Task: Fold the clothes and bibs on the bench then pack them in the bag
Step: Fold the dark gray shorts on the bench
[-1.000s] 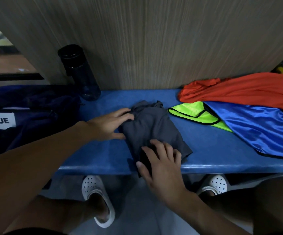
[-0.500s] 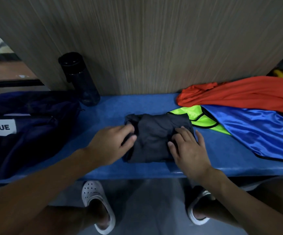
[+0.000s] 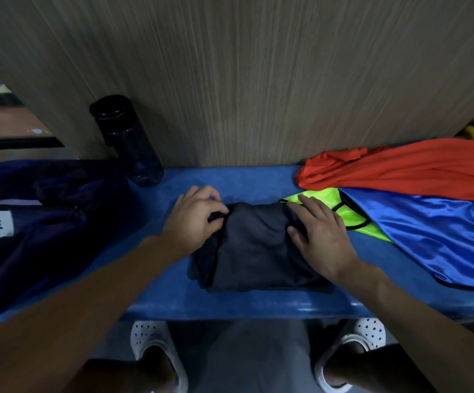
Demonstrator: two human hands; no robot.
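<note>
The grey garment [image 3: 252, 251] that sprawled over the desk's [image 3: 244, 304] front edge a second ago is now a squared bundle mid-desk, left hand [image 3: 199, 219] pinching its left edge, right hand [image 3: 320, 236] spread flat on its right (the bag [image 3: 45, 236] waits just left), so packing looks next.

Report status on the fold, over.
Left hand pinches left edge of grey garment; right hand presses its right side. Garment folded on bench, not bagged. Yellow bib beside right fingertips.
</note>
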